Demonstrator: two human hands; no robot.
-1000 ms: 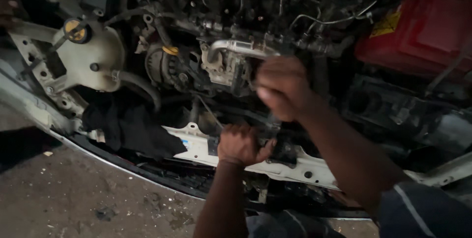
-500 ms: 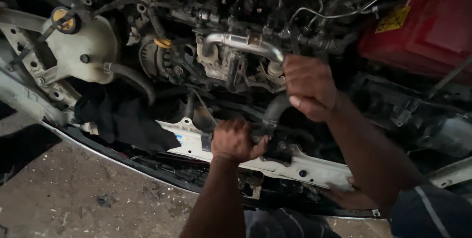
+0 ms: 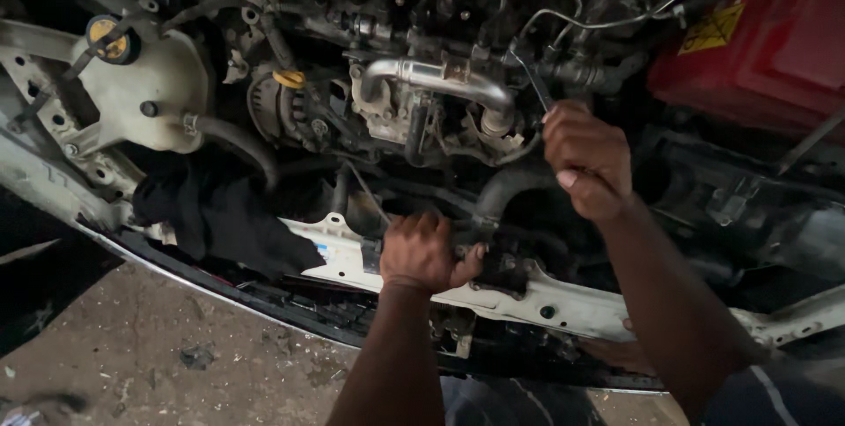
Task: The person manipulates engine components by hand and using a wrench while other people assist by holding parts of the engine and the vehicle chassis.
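Engine bay [image 3: 422, 83]: left hand [image 3: 427, 253] grips hose [image 3: 510, 187]; right hand [image 3: 588, 158] holds tool [image 3: 531, 74].

The bent pipe [image 3: 440, 81] is shiny metal. The black rag [image 3: 224, 215] is soft cloth. The white tank [image 3: 145, 91] is dull plastic.

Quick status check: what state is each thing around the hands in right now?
Left hand: closed in a fist on a dark part at the white front crossmember.
Right hand: raised, gripping a thin metal tool.
Reservoir cap: yellow, on.
Black rag: draped over the front edge.
Silver pipe: in place.
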